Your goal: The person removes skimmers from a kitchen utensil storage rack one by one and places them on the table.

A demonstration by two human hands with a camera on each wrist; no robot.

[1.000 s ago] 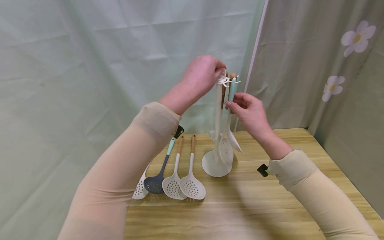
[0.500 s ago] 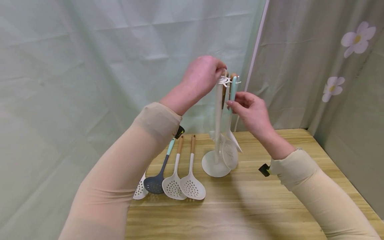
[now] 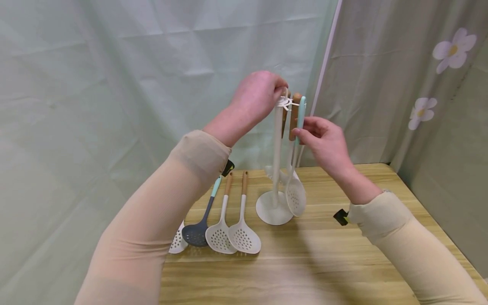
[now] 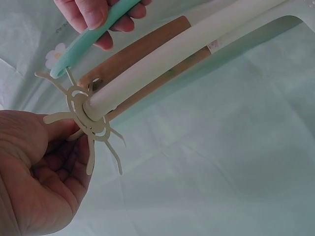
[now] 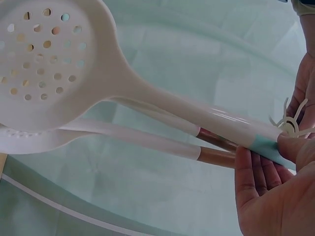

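The left hand (image 3: 256,95) pinches the rack (image 3: 277,161) top. The right hand (image 3: 323,142), gripping the mint-handled skimmer (image 3: 297,169), has shifted it rightward to an outer hook; hanging appears nearly complete.

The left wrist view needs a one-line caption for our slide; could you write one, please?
Left hand pinches the rack's hook ring while the right hand holds a mint-handled skimmer at a hook.

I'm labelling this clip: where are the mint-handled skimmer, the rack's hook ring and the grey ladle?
mint-handled skimmer (image 3: 296,198): head view, on its perforated white bowl.
hook ring (image 4: 87,114): left wrist view, on the slotted disc around the post's top.
grey ladle (image 3: 195,234): head view, on its dark bowl lying on the table.
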